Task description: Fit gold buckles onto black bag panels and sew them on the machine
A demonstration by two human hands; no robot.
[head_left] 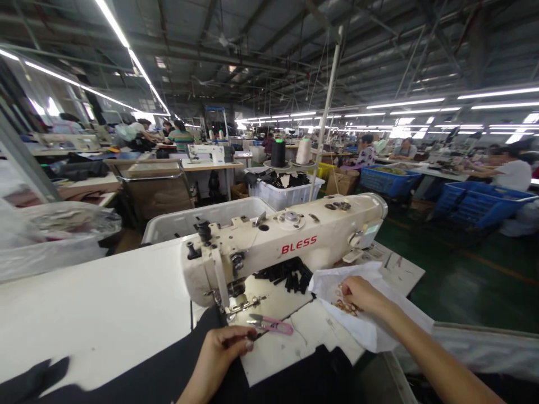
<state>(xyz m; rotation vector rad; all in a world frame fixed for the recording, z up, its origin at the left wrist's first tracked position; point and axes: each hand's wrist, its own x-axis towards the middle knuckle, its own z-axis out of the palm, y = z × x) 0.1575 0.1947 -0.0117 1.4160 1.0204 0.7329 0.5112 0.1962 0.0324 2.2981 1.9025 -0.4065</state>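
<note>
Fabric (168, 353) pinched in the left hand (219, 356): why there?

Black and bunched by the sewing machine (286, 247), it seems kept near the needle. The right hand (362, 294) pinches narrowly at white cloth (362, 320), lying handy on the bench (96, 314).

Sewing machine (286, 241) on sewing table (96, 320); thread snips (272, 324) on the table just in front of its needle, fabric panel (168, 359) front left, crumpled cloth (362, 314) front right, plastic bin (206, 216) behind, thread cones (290, 152) further back.
</note>
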